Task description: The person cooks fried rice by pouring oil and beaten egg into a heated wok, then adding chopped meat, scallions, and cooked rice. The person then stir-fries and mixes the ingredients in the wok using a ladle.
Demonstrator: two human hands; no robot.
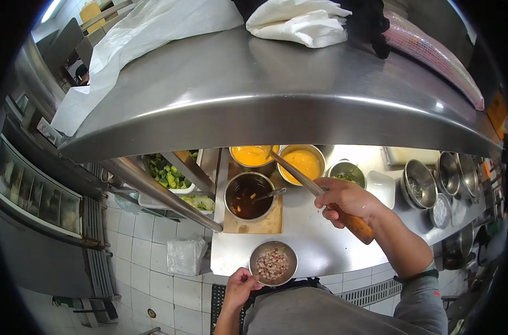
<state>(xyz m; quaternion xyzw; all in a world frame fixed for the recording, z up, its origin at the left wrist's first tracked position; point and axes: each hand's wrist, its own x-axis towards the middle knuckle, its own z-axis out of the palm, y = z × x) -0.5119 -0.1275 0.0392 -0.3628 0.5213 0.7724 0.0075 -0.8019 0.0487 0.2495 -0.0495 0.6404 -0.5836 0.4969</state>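
Head view: left hand [240, 287] on bowl, right hand [349, 200] on handle

Left thumb and fingertips pinch the steel bowl [291, 261] of diced meat [272, 264], lying just right of them. Right fingers wrap the wooden-handled utensil [357, 225], slanting away leftward, tip by the yellow sauce [303, 166]. Left's nearer the meat! No writing I can read.

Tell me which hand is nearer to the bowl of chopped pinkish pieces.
Left. The left hand pinches the bowl at its rim, while the right hand is farther off, forward and to the right, gripping a wooden-handled tool.
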